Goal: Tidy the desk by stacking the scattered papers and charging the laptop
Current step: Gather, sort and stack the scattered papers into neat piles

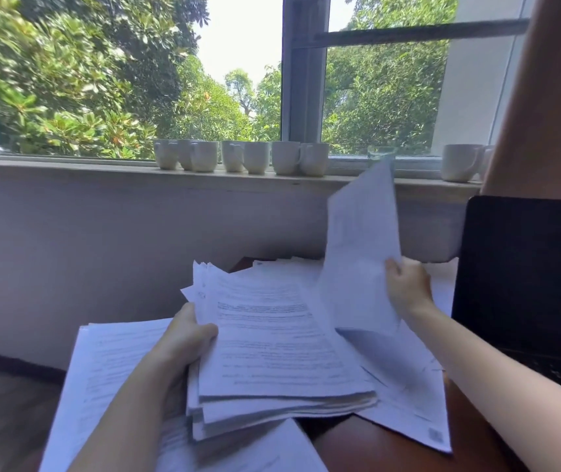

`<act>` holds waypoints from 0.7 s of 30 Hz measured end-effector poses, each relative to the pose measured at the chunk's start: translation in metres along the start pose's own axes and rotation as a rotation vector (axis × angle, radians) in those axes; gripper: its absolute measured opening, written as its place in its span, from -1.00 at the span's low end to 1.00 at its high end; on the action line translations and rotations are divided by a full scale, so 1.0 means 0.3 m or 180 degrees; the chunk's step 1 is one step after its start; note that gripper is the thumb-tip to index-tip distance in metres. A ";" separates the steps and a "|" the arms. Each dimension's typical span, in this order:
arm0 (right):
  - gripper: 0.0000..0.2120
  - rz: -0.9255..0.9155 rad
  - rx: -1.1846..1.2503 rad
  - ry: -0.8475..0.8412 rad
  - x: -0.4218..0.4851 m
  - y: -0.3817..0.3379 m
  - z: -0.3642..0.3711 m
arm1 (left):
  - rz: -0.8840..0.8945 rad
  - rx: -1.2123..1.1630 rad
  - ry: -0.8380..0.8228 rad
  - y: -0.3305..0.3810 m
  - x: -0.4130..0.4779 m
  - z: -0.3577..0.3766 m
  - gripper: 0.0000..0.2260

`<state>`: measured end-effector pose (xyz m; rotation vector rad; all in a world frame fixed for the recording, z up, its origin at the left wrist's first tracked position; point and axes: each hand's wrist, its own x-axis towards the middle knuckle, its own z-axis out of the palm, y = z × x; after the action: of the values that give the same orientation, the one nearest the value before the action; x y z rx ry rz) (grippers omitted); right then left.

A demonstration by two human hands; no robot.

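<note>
Several loose sheets [109, 369] lie at the left. Beside them the left grip [187, 338], thumb on top, clasps a thick paper stack [272, 352]. One sheet [360, 253] stands upright, pinched by the right grip [406, 287], above the brown worktop [374, 444]. Farthest right, the open laptop [527, 284] shows a dark screen.

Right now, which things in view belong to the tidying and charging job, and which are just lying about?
Part of the job: the paper stack gripped by the left hand; the single sheet pinched by the right hand; loose papers on the desk; the open laptop.
Just lying about: white mugs and a glass on the windowsill.
</note>
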<state>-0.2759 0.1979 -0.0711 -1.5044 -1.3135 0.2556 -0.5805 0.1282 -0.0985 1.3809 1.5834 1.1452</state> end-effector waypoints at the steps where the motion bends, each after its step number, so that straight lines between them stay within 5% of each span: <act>1: -0.69 -0.0052 0.0207 0.0196 0.001 -0.007 -0.023 | -0.0038 0.0009 0.0034 0.001 0.000 0.001 -0.73; 12: -0.84 0.0680 0.1907 0.0084 -0.008 -0.107 -0.043 | -0.0277 0.0072 0.0103 0.009 -0.010 -0.008 -0.82; 17: -0.87 0.0668 0.1406 -0.1309 -0.096 -0.153 -0.021 | -0.0249 -0.0067 0.0067 0.026 -0.020 -0.004 -0.91; 21: -0.90 0.0324 0.0415 -0.1904 -0.182 -0.075 0.081 | -0.0445 -0.0295 0.0161 0.042 -0.030 0.017 -0.85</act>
<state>-0.3268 0.1631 -0.0878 -1.4364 -1.6426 0.8932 -0.5702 0.1204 -0.0886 1.1709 1.6146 1.1620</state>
